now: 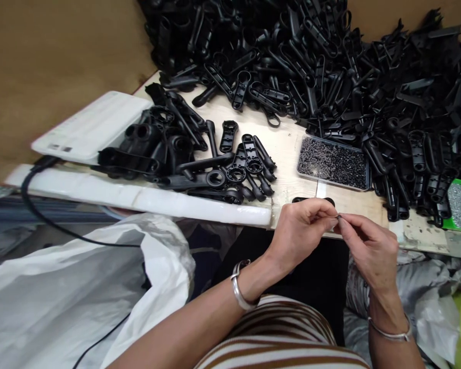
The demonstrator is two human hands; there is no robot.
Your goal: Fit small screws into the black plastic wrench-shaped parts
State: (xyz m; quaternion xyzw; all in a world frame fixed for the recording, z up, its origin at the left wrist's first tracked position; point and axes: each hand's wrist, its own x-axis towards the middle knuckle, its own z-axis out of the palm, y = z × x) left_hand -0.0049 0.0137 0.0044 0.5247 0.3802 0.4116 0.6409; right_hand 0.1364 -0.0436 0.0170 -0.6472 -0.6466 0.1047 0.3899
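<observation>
Brown-and-white striped fabric (pixel 276 333) is filling the bottom of the head view, nearest the camera. Beyond it, both hands are meeting at the front edge of the pale wooden desk (pixel 284 148). The left hand (pixel 297 233) and the right hand (pixel 371 246) are each pinching narrowly, fingertips almost touching, and a tiny dark piece (pixel 338 217) is sitting between them, too small to identify. Just behind the left hand, a long black plastic part (pixel 300 199) is lying partly hidden. Farther back, a clear rectangular plastic box (pixel 332 184) is holding many tiny black and grey pieces (pixel 330 161), just beside a large heap of black plastic parts (pixel 261 51). Fingertip work on the tiny piece seems to be the step in hand; the next move is probably calling for a light, steady pinch.
</observation>
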